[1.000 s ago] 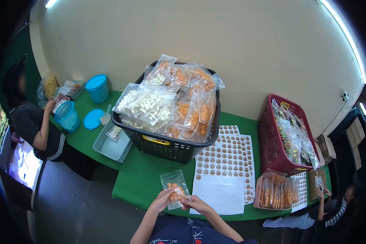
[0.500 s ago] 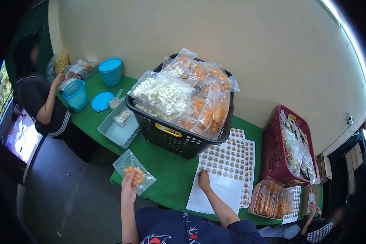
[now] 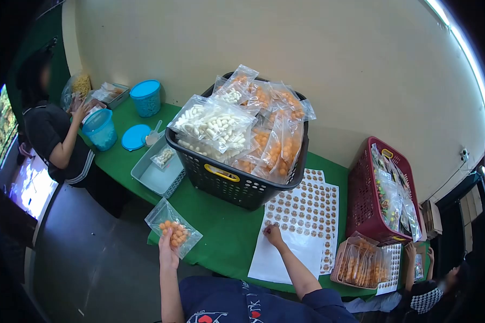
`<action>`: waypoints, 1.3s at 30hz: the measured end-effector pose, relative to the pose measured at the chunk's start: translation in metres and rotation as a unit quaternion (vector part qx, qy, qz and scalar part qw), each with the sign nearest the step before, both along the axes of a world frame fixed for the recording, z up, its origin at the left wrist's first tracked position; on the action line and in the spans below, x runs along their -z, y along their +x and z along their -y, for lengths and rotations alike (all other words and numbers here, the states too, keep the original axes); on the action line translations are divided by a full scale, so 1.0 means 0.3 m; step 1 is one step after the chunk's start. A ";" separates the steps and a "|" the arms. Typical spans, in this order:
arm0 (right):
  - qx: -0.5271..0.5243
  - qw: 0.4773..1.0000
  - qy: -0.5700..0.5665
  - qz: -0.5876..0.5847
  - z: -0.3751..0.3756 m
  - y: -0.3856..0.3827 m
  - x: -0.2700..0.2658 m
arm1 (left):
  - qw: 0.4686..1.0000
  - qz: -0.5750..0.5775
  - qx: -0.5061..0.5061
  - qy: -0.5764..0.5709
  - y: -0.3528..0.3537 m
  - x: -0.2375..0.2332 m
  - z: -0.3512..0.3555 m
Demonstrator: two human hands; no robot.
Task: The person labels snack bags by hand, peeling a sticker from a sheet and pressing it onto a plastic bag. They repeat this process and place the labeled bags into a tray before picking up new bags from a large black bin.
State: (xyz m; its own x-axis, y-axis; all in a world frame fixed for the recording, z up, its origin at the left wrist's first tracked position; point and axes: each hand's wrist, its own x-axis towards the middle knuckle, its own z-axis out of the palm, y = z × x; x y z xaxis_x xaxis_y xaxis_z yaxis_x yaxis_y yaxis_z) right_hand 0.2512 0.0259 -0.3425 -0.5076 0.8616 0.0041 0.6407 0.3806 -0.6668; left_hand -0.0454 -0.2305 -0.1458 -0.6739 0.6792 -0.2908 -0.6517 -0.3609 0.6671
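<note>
In my left hand (image 3: 168, 253) is a clear plastic bag (image 3: 188, 237) of round orange snack balls (image 3: 173, 231), gripped near its lower edge beyond the table's front. My right hand (image 3: 274, 235) is over a white sheet of round stickers (image 3: 302, 207), fingers pinched at a sticker by the left end of the lowest row. Whether that sticker has come off the backing is too small to see. Below that row the sheet is bare white. A second sticker sheet (image 3: 328, 253) lies partly under it.
A black basket (image 3: 237, 188) heaped with bags stands behind the sheets. Left are a grey tray (image 3: 151, 175), a blue lid (image 3: 136, 137) and blue tubs (image 3: 145, 97). Right are a maroon basket (image 3: 361, 204) and a pink basket (image 3: 350, 277). Two other people (image 3: 54, 134) work at the table's ends.
My left hand and its bag have shifted slightly left. My right hand stays at the sticker row with a small turn. The person at right has raised both hands around a box.
</note>
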 end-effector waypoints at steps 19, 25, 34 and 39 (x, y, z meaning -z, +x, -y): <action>0.139 0.987 0.066 -0.053 0.115 -0.069 -0.059 | 0.999 -0.032 -0.035 0.009 0.013 -0.020 -0.013; 0.105 0.986 0.126 -0.041 0.048 -0.046 0.027 | 0.999 -0.023 -0.028 0.000 0.016 -0.016 -0.017; 0.154 0.972 0.177 -0.023 0.082 -0.053 0.051 | 0.999 -0.032 -0.026 0.004 0.034 -0.038 -0.023; 0.188 0.981 0.047 0.021 0.155 -0.083 -0.114 | 0.998 -0.043 -0.042 0.010 0.037 -0.054 -0.016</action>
State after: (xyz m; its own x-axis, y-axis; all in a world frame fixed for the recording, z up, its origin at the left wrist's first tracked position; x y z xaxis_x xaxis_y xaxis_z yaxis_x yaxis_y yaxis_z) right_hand 0.2264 -0.0205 -0.3085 -0.1557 0.9848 0.0773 0.7742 0.1703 -0.6097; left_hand -0.0343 -0.2258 -0.1296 -0.7499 0.6252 -0.2162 -0.5599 -0.4259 0.7107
